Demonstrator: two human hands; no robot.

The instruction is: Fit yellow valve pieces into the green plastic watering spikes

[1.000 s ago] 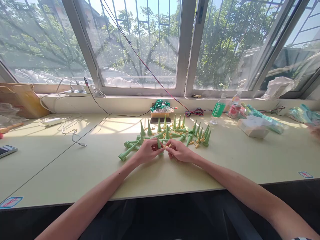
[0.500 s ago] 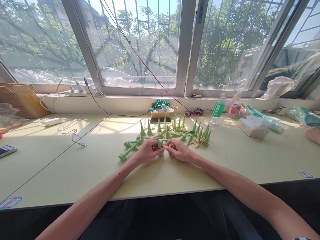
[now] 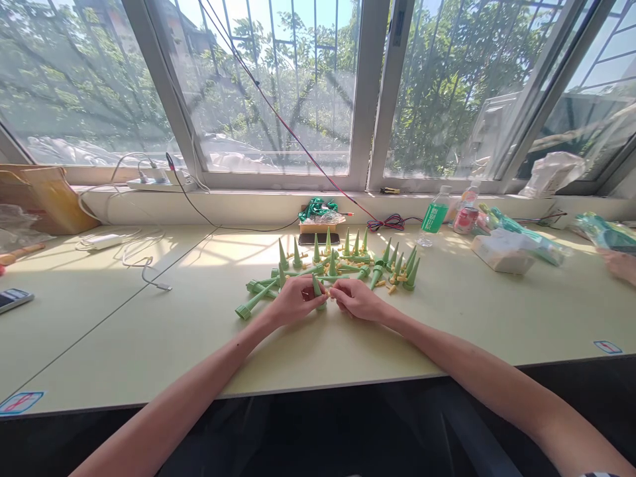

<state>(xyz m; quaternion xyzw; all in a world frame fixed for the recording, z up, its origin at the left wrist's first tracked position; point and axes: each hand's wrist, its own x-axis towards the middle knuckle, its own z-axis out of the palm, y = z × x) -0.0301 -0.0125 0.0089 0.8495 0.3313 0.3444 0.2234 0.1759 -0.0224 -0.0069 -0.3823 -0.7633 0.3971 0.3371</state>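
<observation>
On the pale table [image 3: 149,331] my two hands meet in front of a heap of green plastic cone spikes [image 3: 342,265] mixed with small yellow pieces. My left hand [image 3: 293,299] is closed around one green cone spike [image 3: 317,286], point up. My right hand [image 3: 358,299] pinches a small yellow piece [image 3: 332,292] against the side of that cone. Several cones stand upright behind my hands and several lie flat to the left.
A phone [image 3: 318,238] and a small box lie behind the heap. Bottles [image 3: 435,215], a tissue pack [image 3: 501,254] and bags sit at the right, where another person's hand [image 3: 619,264] shows. Cables, a charger [image 3: 104,242] and a second phone [image 3: 14,299] are at the left.
My hands have stayed in place, with only a slight shift of my right fingers toward the cone. The other person's hand at the far right has moved a little.
</observation>
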